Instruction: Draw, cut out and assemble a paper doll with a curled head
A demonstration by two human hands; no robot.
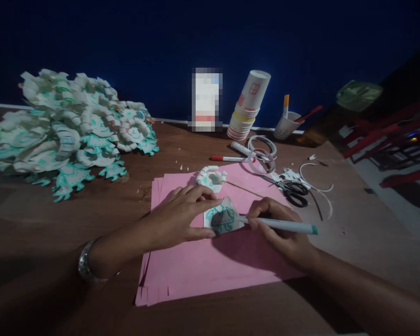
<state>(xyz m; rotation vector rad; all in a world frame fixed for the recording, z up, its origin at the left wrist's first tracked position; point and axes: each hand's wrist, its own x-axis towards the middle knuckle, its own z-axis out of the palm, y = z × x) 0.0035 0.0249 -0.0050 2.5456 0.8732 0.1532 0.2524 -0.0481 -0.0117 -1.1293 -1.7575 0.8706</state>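
Observation:
My right hand [282, 228] is closed around a white felt-tip pen [290, 226] with a green end. The pen's tip rests at the right side of a small white paper piece [227, 215], which bears a green drawing of a dress-like body with legs. With thumb and forefinger spread over its left part, my left hand [185, 212] holds this piece down on a stack of pink paper [196, 266]. Just beyond my left fingers lies a paper head with curled white strips [206, 179]. A thin stick [247, 188] extends from beside it toward my right hand.
Many curled paper figures [98, 126] are heaped at the left. Black scissors [296, 192], paper scraps [289, 176], tape rolls [262, 154] and a red-capped pen [227, 159] lie right of centre. Stacked paper cups [248, 105] and a cup holding tools [286, 127] stand behind.

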